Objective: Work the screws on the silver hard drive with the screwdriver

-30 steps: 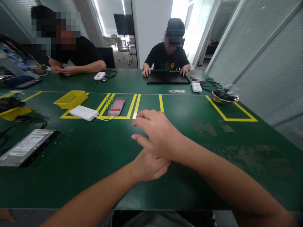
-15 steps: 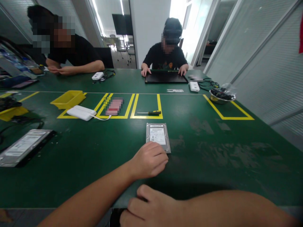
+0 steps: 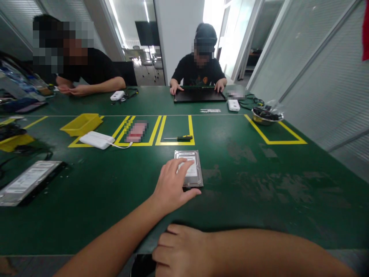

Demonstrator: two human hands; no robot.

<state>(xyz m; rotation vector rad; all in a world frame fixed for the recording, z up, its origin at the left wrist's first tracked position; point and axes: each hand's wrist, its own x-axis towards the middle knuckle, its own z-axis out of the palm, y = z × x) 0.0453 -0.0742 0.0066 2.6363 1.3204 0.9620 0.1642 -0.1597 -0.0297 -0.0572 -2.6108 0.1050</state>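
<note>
A silver hard drive (image 3: 192, 169) with a white label lies flat on the green table (image 3: 259, 173) in front of me. My left hand (image 3: 171, 186) rests on its left half, fingers stretched out over the label and thumb at its near edge. My right hand (image 3: 181, 250) lies at the table's near edge with its fingers curled loosely and nothing seen in them. A small screwdriver (image 3: 179, 137) with a yellow and black handle lies inside a yellow-taped box just beyond the drive.
A second hard drive (image 3: 27, 181) sits at the left, near a yellow bin (image 3: 81, 124), a white power bank (image 3: 96, 140) and a phone (image 3: 136, 131). A metal bowl (image 3: 266, 116) stands at the right. Two people sit opposite, one with hands on a laptop (image 3: 198, 96).
My right hand drew back from over the drive to the table's near edge. My left hand opened and slid forward onto the drive's label.
</note>
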